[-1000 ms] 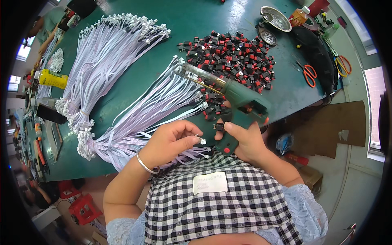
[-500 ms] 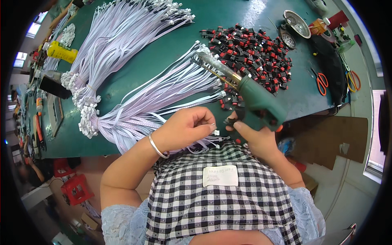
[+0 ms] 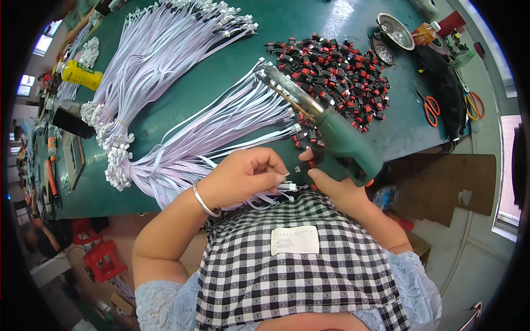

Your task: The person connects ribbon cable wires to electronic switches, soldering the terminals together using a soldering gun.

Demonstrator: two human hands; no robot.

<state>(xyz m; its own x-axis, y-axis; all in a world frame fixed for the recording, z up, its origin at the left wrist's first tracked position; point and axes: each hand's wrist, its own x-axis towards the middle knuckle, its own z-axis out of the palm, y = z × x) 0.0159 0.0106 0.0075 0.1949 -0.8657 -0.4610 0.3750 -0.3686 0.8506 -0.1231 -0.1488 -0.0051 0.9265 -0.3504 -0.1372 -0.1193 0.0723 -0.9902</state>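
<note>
My left hand (image 3: 240,176) is closed in a pinch near the table's front edge, with a small whitish tip showing between thumb and forefinger. It looks like the end of a white flat cable; the rest is hidden. Opposite, my right hand (image 3: 339,193) grips a small black-and-red switch (image 3: 312,164), its metal terminals toward my left hand. The two hands are apart. White flat cables (image 3: 204,140) with white connectors fan out beyond my left hand. Over my right hand reaches a green heat gun (image 3: 348,140), its metal nozzle pointing to the far left.
A heap of black-and-red switches (image 3: 337,77) covers the table behind the heat gun. Another tied cable bundle (image 3: 165,49) lies far left, beside a yellow bottle (image 3: 81,74). To the right are orange-handled scissors (image 3: 431,110) and a metal bowl (image 3: 396,30).
The switch in my right hand has turned, so its metal terminals now show. My left hand keeps its pinch, almost in place. The whole view has shifted slightly.
</note>
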